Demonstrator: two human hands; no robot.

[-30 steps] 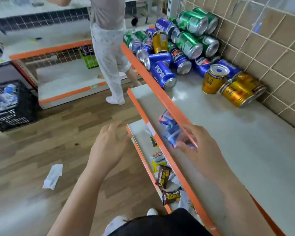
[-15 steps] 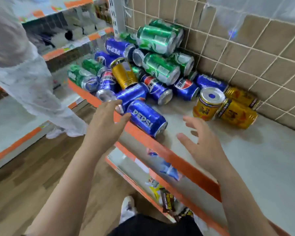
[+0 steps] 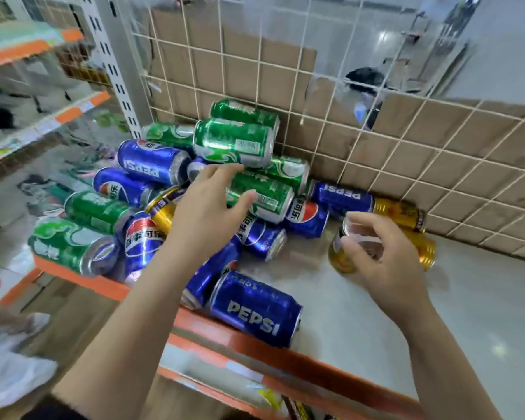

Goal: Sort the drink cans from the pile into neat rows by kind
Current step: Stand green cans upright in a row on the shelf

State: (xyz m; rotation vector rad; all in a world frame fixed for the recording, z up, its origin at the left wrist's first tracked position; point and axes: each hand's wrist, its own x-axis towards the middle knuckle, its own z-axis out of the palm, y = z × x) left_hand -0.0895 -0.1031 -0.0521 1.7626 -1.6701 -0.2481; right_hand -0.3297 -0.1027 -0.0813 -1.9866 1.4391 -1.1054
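The right hand [image 3: 388, 268] is the nearer to its work: a gold can [image 3: 341, 259] stands upright on the shelf [image 3: 376, 322] at the right edge of the pile [image 3: 146, 234], long axis vertical, directly under that hand; the fingers [image 3: 365, 219] curl round its top rim from above and the right, thumb on the near side, and seem to pinch it, though blur hides the exact contact; nothing leans on it, so I judge a straight lift would clear it. The left hand [image 3: 203, 216] hangs over the middle of the pile, fingers [image 3: 225, 171] spread and nearly straight, thumb tip touching a green can [image 3: 264, 198]; that can lies on its side, long axis left to right, just beyond the fingers; other cans rest on it, so pulling it may set the heap rolling. Counted: four gold cans, one upright, two lying by the mesh [image 3: 406, 153] behind the right hand, one just left of the left hand; seven green cans; at least nine blue cans, some half hidden; no rows yet.
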